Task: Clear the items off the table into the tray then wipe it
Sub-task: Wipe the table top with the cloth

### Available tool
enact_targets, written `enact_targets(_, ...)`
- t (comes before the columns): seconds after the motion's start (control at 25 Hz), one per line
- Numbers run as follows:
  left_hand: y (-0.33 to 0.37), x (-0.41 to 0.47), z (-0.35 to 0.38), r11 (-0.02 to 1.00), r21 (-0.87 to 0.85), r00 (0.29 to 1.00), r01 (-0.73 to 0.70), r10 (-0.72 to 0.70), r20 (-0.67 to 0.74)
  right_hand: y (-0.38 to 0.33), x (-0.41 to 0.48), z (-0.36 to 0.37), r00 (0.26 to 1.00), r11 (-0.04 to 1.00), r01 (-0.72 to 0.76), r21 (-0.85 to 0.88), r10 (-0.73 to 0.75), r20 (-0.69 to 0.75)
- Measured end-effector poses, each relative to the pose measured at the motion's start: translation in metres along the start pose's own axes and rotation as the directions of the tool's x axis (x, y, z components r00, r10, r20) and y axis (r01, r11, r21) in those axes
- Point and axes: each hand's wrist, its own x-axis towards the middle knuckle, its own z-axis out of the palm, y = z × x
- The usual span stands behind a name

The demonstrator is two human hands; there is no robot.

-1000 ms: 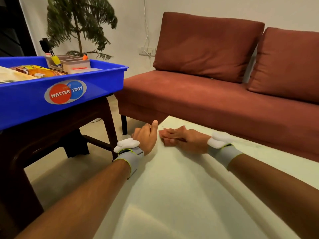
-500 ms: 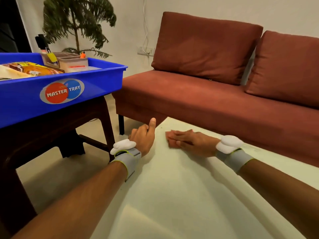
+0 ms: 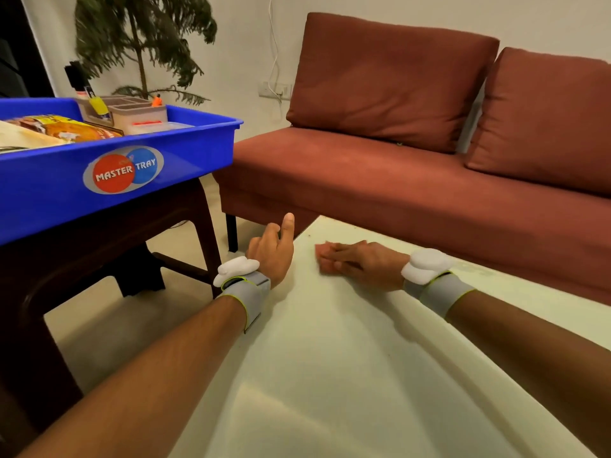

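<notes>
My right hand lies flat on the white table near its far left corner, fingers straight and pointing left. Whether a cloth is under the palm I cannot tell. My left hand is at the table's left edge, a short gap from the right fingertips. Its thumb points up and its fingers bend down past the edge, where they are hidden; nothing shows in it. The blue tray stands on a dark wooden stool to the left and holds a snack packet, a beige organiser and other items.
A red sofa runs along the far side of the table, close to its edge. A potted plant stands behind the tray. A few tiny specks lie at the table's far corner. Bare floor shows between stool and table.
My right hand has slid a little to the right across the table, away from my left thumb. My left hand has stayed at the table's edge.
</notes>
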Motion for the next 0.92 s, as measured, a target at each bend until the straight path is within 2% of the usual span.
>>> enact_targets(0.08,0.002,0.001,0.003,1.000,0.013,1.000,0.001,-0.001,0.001,0.023,0.016,0.001,0.962,0.963,-0.265,-0.043,0.261,-0.075)
enact_targets(0.12,0.003,0.002,0.003,1.000,0.021,1.000,-0.011,0.011,0.005,0.020,0.034,0.005,0.940,0.941,-0.336,-0.043,0.332,-0.074)
enact_targets(0.16,0.004,0.001,0.003,1.000,0.012,1.000,-0.017,0.017,0.009,0.005,0.053,0.011,0.947,0.949,-0.315,0.006,0.315,-0.071)
enact_targets(0.24,0.002,-0.003,-0.001,1.000,0.024,1.000,-0.011,0.011,0.007,-0.033,0.073,0.019,0.981,0.979,-0.186,0.088,0.190,-0.037)
enact_targets(0.36,-0.001,0.003,-0.005,0.997,0.074,0.999,-0.033,0.034,-0.011,-0.056,0.021,0.016,0.995,0.995,0.073,0.062,-0.068,-0.076)
enact_targets(0.4,-0.003,0.006,-0.003,0.996,0.071,0.999,-0.051,0.051,0.000,-0.050,0.001,0.007,0.992,0.991,0.099,0.085,-0.092,-0.083)
enact_targets(0.44,-0.006,0.007,-0.005,0.994,0.071,0.996,-0.082,0.080,0.026,-0.038,-0.012,0.005,0.994,0.996,0.047,0.076,-0.039,-0.106)
enact_targets(0.52,-0.008,0.008,-0.007,0.994,0.051,0.988,-0.100,0.093,0.126,-0.004,-0.007,0.001,0.972,0.983,-0.182,-0.031,0.175,-0.158)
enact_targets(0.56,-0.007,0.005,-0.013,0.995,0.035,0.981,-0.095,0.088,0.174,0.000,0.007,-0.002,0.946,0.949,-0.310,-0.053,0.302,-0.117)
enact_targets(0.6,-0.006,0.001,-0.020,0.997,0.011,0.974,-0.082,0.078,0.211,-0.006,0.021,-0.002,0.933,0.933,-0.358,-0.035,0.355,-0.054)
enact_targets(0.64,-0.006,0.000,-0.026,0.999,0.009,0.969,-0.054,0.050,0.244,-0.020,0.041,0.001,0.947,0.947,-0.320,0.022,0.321,-0.031)
enact_targets(0.72,-0.013,-0.002,-0.037,0.995,0.095,0.951,0.018,-0.047,0.306,-0.062,0.062,0.013,0.987,0.979,-0.162,0.121,0.160,0.024)
enact_targets(0.8,-0.025,-0.007,-0.040,0.978,0.197,0.937,0.068,-0.130,0.323,-0.089,0.040,0.022,0.997,0.993,-0.024,0.115,0.016,0.073)
enact_targets(0.88,-0.031,-0.016,-0.043,0.966,0.246,0.941,0.085,-0.159,0.298,-0.078,0.008,0.014,0.994,0.989,0.106,0.105,-0.106,-0.002)
enact_targets(0.92,-0.030,-0.019,-0.043,0.961,0.259,0.951,0.093,-0.163,0.264,-0.057,-0.003,0.013,0.995,0.992,0.100,0.082,-0.098,-0.024)
